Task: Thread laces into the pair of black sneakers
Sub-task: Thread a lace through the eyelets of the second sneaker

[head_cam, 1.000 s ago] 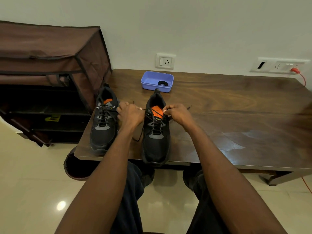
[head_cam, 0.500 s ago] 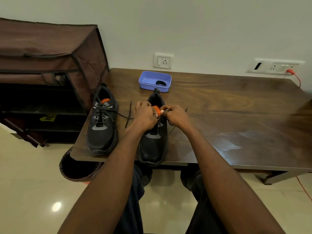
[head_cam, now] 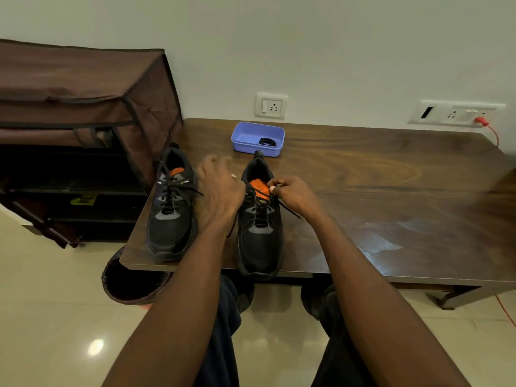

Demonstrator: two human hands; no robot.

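Two black sneakers with orange tongues stand on the wooden table (head_cam: 391, 177), toes toward me. The left sneaker (head_cam: 170, 230) is laced, and a loose lace end trails off its right side. The right sneaker (head_cam: 259, 247) has a black lace (head_cam: 289, 209) through its eyelets. My right hand (head_cam: 297, 195) pinches that lace at the top eyelets, beside the tongue, and the end runs down to the right. My left hand (head_cam: 220, 191) hovers between the two sneakers, blurred, with its fingers spread upward. I see nothing in it.
A blue plastic tray (head_cam: 237, 141) with a small black item (head_cam: 267, 141) sits behind the right sneaker. A brown fabric shoe rack (head_cam: 83, 88) stands to the left of the table. A dark round basket (head_cam: 131, 286) is on the floor under the table's corner.
My left hand has left the right sneaker's tongue and moved left and up with its fingers spread. My right hand stays at the top eyelets with the lace.
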